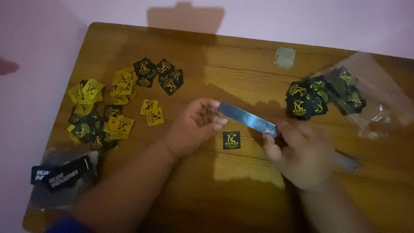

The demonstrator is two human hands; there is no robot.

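Note:
My right hand [302, 153] grips one end of a long flat shiny metal strip [246, 118], like a blade, held slanted above the wooden table [241, 64]. My left hand [194, 125] touches its other end, fingers curled loosely around the tip. Directly below the strip lies a single small black square label with a yellow mark [231, 140], flat on the table between my hands.
Yellow and black labels [103, 112] lie scattered at the left, and a black cluster [159, 73] sits behind them. Another black pile [308, 99] spills from a clear plastic bag [371, 99] at the right. Black woven tags [60, 174] lie front left. A tape piece [284, 57] sits far back.

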